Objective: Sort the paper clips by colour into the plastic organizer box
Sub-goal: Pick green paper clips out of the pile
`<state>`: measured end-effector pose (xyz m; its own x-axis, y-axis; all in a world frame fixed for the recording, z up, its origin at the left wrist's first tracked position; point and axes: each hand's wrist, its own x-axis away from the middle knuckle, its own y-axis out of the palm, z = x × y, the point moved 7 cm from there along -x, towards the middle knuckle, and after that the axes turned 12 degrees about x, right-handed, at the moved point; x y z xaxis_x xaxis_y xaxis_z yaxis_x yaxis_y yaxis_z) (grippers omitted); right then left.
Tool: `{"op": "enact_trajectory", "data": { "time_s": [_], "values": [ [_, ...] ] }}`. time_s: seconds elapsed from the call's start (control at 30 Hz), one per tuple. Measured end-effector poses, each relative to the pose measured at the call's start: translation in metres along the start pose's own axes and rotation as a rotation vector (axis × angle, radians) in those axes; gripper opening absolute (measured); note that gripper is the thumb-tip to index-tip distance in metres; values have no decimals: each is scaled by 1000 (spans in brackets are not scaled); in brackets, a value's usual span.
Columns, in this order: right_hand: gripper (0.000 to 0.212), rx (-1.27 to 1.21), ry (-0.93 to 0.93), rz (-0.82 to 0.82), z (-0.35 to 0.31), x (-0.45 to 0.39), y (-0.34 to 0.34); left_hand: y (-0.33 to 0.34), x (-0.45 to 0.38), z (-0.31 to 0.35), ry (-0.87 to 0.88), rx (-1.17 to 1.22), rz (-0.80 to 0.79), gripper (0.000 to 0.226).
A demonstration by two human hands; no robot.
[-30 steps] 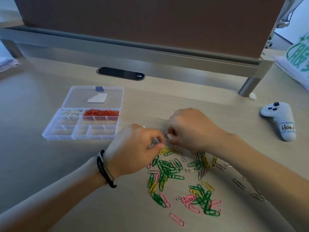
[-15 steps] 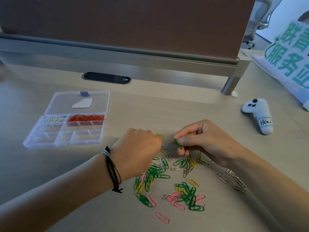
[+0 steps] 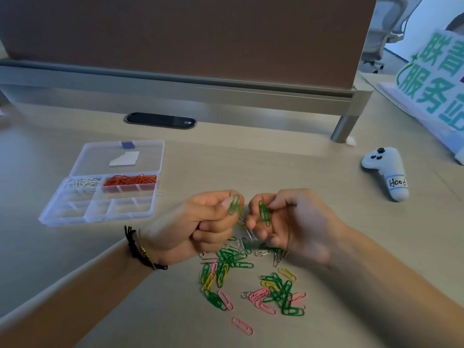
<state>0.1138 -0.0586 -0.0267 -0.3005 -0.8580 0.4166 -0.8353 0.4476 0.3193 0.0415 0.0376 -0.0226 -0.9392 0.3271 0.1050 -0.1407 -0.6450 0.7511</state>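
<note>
2 green clips lifted, 1 in each hand, above the unsorted pile.

The left hand [image 3: 200, 222] pinches a green paper clip [image 3: 234, 204] between thumb and forefinger; the right hand [image 3: 283, 219] pinches a second green clip [image 3: 264, 212], both held upright just above the mixed pile [image 3: 251, 280] near the camera. The plastic organizer box [image 3: 100, 209] lies open to the far left, with white clips [image 3: 81, 183] and orange clips [image 3: 130, 179] in its 2 far compartments and the near ones unfilled. To do this well, I would choose 1 vacant near compartment for green, carry both clips low over its walls, and release them flat so none bounces into a neighbouring cell.
</note>
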Motion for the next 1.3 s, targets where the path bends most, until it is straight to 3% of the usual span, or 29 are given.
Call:
{"op": "enact_trajectory", "data": {
  "time_s": [0.07,0.13,0.27,0.4,0.53,0.7,0.9,1.07,1.3],
  "values": [
    [29,-31,19,12,0,-2,2,8,1,-2,-14,170,-107,1],
    [39,80,46,63,2,-2,-2,10,0,-5,-17,241,-111,13],
    [38,750,-86,269,-21,12,-15,7,-9,-10,-42,282,-69,27],
    [5,1394,-206,229,-39,25,-11,-5,-15,-14,-81,102,93,37],
    [12,1840,-185,282,-34,21,-15,-16,-14,-11,-96,-286,317,37],
    [13,1969,-243,279,-36,19,-13,-12,-14,4,-17,-701,360,31],
    [26,2100,-279,200,-35,19,1,-4,-7,20,121,-1274,319,5],
    [2,2385,-330,138,-31,15,14,7,-10,12,136,-1652,238,15],
    [16,2401,-329,158,-30,13,10,15,-14,4,198,-2080,67,29]
  ]
}}
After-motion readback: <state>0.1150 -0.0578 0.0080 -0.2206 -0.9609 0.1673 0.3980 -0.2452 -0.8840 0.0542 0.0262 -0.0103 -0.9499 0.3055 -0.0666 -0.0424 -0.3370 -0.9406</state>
